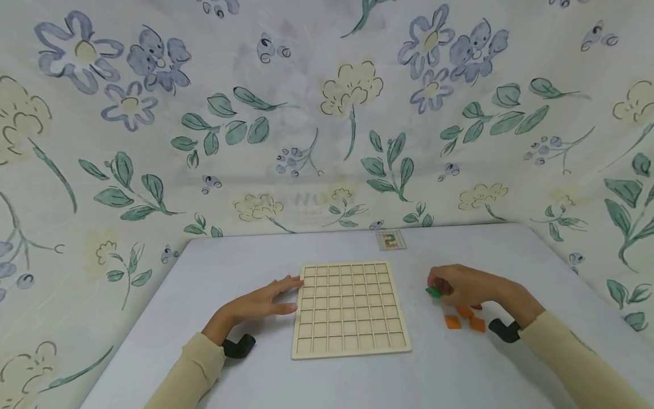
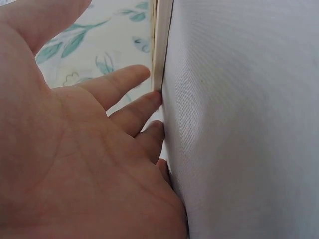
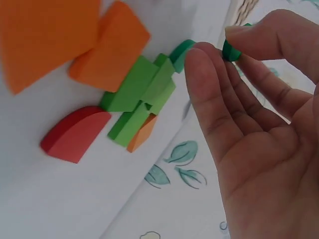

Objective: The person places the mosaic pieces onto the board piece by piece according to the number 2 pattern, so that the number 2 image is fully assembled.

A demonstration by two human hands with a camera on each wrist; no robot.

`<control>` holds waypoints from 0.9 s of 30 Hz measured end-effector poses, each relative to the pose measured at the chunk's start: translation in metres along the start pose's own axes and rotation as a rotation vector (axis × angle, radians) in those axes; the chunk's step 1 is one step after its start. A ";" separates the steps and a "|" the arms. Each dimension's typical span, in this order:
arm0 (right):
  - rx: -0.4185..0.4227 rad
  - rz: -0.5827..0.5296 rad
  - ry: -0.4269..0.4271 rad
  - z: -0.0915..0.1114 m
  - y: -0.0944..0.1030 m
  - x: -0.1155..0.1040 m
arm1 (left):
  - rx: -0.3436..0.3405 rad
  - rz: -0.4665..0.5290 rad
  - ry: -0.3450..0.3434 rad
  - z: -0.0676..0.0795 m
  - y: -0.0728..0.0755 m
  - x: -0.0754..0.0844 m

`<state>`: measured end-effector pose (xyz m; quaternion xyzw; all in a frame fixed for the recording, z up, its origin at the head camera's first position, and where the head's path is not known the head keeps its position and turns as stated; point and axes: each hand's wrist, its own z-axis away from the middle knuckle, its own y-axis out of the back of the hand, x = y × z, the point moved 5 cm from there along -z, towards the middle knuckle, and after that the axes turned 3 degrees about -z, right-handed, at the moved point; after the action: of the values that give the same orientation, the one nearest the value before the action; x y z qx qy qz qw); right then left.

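Pinching a small green block (image 3: 232,51) in the right hand (image 1: 465,285).
Block is right of the square, pale wooden grid board (image 1: 347,308); left hand (image 1: 258,301), fingers extended, touches the board's left edge.

The sleeved left forearm (image 1: 185,366) slanted inward from the lower left; the left wrist (image 1: 214,328) was exposed beyond the cuff. The left hand (image 1: 261,301) was found palm down, its fingers extended and slightly spread, its thumb set apart. The sleeved right forearm (image 1: 574,352) reached in from the lower right. The right hand (image 1: 462,286) arched downward, thumb and a fingertip drawn together in a pinch, another finger gently bent.
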<state>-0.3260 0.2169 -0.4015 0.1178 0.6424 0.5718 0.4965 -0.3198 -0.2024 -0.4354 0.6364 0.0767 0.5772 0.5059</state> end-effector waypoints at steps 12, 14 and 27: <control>0.045 -0.030 0.088 -0.025 0.009 -0.014 | 0.013 -0.029 0.048 0.000 -0.001 -0.004; 0.048 -0.028 0.096 -0.029 0.012 -0.017 | 0.020 -0.056 0.058 0.000 -0.001 -0.003; 0.015 -0.032 0.097 -0.059 0.011 -0.036 | -0.010 -0.182 -0.009 0.002 -0.009 0.008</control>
<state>-0.3595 0.1582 -0.3829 0.0832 0.6717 0.5641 0.4729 -0.3112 -0.1935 -0.4364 0.6269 0.1289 0.5264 0.5598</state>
